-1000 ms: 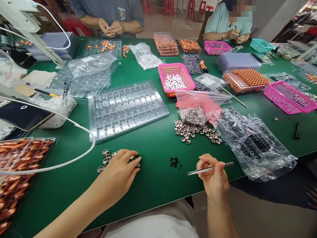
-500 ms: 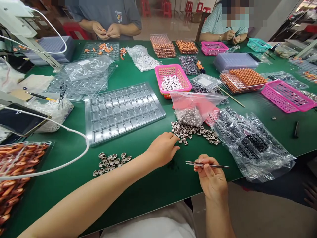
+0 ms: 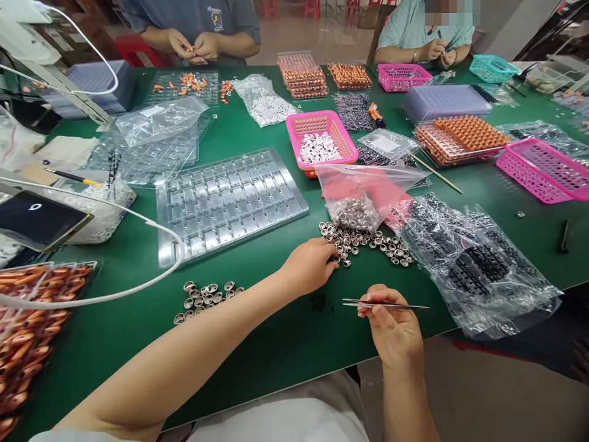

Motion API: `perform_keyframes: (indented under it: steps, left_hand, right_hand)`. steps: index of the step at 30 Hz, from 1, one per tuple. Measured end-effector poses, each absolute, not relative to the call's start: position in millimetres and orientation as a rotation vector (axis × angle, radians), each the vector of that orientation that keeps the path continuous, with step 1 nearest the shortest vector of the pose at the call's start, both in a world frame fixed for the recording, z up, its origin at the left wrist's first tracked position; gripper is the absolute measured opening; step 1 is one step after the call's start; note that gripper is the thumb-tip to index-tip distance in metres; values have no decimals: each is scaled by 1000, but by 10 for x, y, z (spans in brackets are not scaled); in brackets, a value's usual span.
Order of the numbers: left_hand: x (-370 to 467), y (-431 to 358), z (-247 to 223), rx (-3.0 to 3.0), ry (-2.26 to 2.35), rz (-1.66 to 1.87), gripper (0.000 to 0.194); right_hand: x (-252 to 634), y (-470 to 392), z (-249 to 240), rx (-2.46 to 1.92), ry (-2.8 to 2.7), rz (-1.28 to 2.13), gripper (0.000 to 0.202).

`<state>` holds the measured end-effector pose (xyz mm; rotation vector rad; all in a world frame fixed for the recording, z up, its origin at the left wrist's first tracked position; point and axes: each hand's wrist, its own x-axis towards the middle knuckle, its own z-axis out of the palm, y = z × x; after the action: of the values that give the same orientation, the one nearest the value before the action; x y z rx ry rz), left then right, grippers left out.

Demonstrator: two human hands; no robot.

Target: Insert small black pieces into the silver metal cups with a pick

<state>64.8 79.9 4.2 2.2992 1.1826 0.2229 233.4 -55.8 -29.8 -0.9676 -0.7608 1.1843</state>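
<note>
My left hand (image 3: pixel 309 265) reaches to the left edge of a pile of small metal ring-shaped caps (image 3: pixel 391 248). Its fingertips are at the nearest caps, the thumb a little apart from the fingers; whether a cap is touched is hard to see. My right hand (image 3: pixel 391 325) holds metal tweezers (image 3: pixel 409 306) level over the table's front edge, their slightly parted tips pointing left. A smaller group of the same caps (image 3: pixel 200 301) lies left of my forearm, which covers part of it. More caps fill a clear zip bag (image 3: pixel 356 213) behind the pile.
A clear compartment tray (image 3: pixel 230 199) lies left of the pile. Behind stands a pink basket (image 3: pixel 292 132) of white pieces. Plastic bags with black parts (image 3: pixel 478 270) lie right. A white cable (image 3: pixel 138 285) arches over the left side. Two people (image 3: pixel 197 46) work across the table.
My left hand has moved slightly right, up to the caps, its thumb nearer its fingers. My right hand stays nearly still with the tweezers. The view has shifted slightly.
</note>
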Motion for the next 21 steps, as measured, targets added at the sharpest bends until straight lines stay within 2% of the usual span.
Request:
perform_keyframes:
  steps: [5,12,17,21]
  left_hand:
    - [601,775,64,2264,1210,266,9]
    - [409,739,13,2249,1218,351,11]
    - [504,775,7,2297,1142,353,18]
    - [626,817,11,2354,1079,315,13]
  right_hand:
    - [2339,-575,-328,-1009,-758,1164,14]
    - [2341,-579,-336,-1002,-786,1172,11]
    - [2325,-571,-330,-1027,-794,1137,11]
    - [2318,-578,-339,-1037,-781,1123,13]
